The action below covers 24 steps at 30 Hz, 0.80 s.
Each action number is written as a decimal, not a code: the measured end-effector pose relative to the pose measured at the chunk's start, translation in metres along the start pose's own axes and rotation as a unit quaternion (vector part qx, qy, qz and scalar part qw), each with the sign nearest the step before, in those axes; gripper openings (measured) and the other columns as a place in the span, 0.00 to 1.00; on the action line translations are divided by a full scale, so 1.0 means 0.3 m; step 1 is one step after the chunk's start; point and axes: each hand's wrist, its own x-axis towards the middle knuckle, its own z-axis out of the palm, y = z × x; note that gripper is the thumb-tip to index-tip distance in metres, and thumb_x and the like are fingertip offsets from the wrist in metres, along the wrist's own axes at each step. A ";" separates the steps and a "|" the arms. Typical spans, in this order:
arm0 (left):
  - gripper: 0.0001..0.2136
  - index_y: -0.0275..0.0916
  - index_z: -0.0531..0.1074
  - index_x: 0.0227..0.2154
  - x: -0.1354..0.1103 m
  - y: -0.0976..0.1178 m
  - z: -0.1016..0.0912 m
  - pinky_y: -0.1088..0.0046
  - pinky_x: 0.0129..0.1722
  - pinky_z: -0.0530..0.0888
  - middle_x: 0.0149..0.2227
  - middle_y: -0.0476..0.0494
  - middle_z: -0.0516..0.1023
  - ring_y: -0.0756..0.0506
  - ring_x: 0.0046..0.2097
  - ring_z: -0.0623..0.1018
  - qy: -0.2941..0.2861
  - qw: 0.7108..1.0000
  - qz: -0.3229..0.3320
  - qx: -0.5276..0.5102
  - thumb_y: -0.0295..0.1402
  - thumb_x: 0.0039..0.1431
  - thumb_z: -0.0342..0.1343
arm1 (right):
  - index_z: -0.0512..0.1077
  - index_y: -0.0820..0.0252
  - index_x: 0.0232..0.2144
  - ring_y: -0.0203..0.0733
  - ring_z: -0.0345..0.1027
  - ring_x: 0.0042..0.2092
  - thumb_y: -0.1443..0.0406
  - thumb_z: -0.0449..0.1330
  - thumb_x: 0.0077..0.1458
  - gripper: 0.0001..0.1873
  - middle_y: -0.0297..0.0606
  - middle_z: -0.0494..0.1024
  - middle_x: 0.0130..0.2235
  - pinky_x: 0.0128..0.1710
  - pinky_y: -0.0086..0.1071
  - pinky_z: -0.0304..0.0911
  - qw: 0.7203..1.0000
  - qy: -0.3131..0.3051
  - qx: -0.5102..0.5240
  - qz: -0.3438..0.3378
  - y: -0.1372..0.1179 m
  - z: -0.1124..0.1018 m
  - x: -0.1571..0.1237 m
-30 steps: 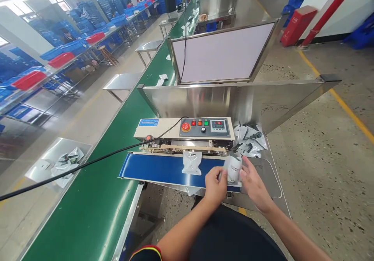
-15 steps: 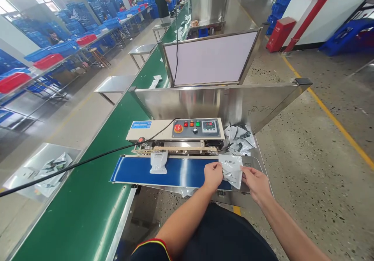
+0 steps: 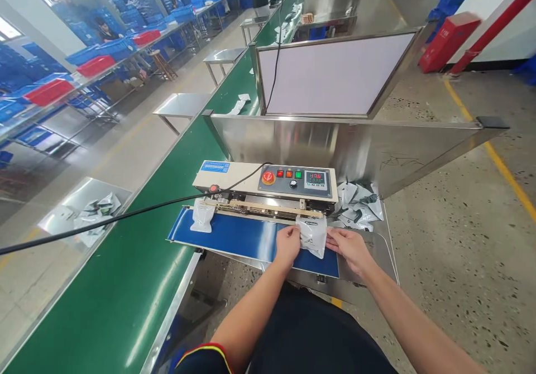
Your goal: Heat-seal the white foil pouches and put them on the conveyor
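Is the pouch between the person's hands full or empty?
Full, it seems: the white foil pouch bulges with contents, sitting between the left hand and right hand over the blue conveyor belt.

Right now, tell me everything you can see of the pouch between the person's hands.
The pouch is a small, puffed, silvery-white bag with a glossy, foil-like look and a dark printed strip near its top edge; the print is too small to read. It sits tilted slightly over the blue conveyor belt, just below the sealing head of the band sealer. The left hand touches its left side, and the right hand touches its right side.
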 end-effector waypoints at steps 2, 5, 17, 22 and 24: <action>0.23 0.35 0.86 0.39 -0.011 0.019 -0.068 0.64 0.44 0.77 0.36 0.39 0.86 0.39 0.40 0.82 0.045 0.999 0.001 -0.005 0.54 0.61 0.65 | 0.83 0.61 0.36 0.49 0.84 0.40 0.56 0.75 0.55 0.14 0.47 0.87 0.38 0.41 0.37 0.82 0.996 0.039 -0.073 -0.036 -0.050 -0.052 0.054; 0.23 0.37 0.85 0.50 -0.050 0.037 -0.172 0.60 0.55 0.78 0.51 0.33 0.87 0.36 0.53 0.83 0.168 0.984 0.052 0.004 0.52 0.64 0.66 | 0.83 0.60 0.37 0.52 0.82 0.40 0.54 0.70 0.57 0.14 0.45 0.85 0.36 0.43 0.42 0.78 0.962 0.146 -0.205 -0.110 -0.156 -0.150 0.192; 0.25 0.38 0.84 0.43 -0.198 0.058 -0.134 0.65 0.42 0.82 0.38 0.38 0.85 0.42 0.37 0.83 0.166 0.971 0.171 0.020 0.58 0.71 0.59 | 0.81 0.63 0.34 0.58 0.78 0.45 0.59 0.60 0.63 0.14 0.54 0.84 0.39 0.48 0.45 0.67 0.853 0.218 -0.435 -0.188 -0.243 -0.121 0.434; 0.17 0.40 0.85 0.42 -0.211 0.100 0.039 0.64 0.43 0.82 0.38 0.38 0.86 0.42 0.39 0.83 0.020 0.953 0.282 0.106 0.47 0.76 0.56 | 0.81 0.62 0.38 0.54 0.76 0.39 0.46 0.56 0.66 0.26 0.53 0.84 0.38 0.47 0.44 0.70 0.831 0.299 -0.321 -0.343 -0.151 -0.185 0.210; 0.15 0.40 0.84 0.49 -0.204 0.116 0.123 0.60 0.50 0.83 0.44 0.35 0.87 0.39 0.45 0.85 -0.027 0.941 0.314 0.119 0.43 0.75 0.58 | 0.80 0.61 0.39 0.54 0.76 0.40 0.42 0.55 0.67 0.29 0.55 0.84 0.40 0.47 0.44 0.71 0.813 0.327 -0.294 -0.381 -0.140 -0.193 0.097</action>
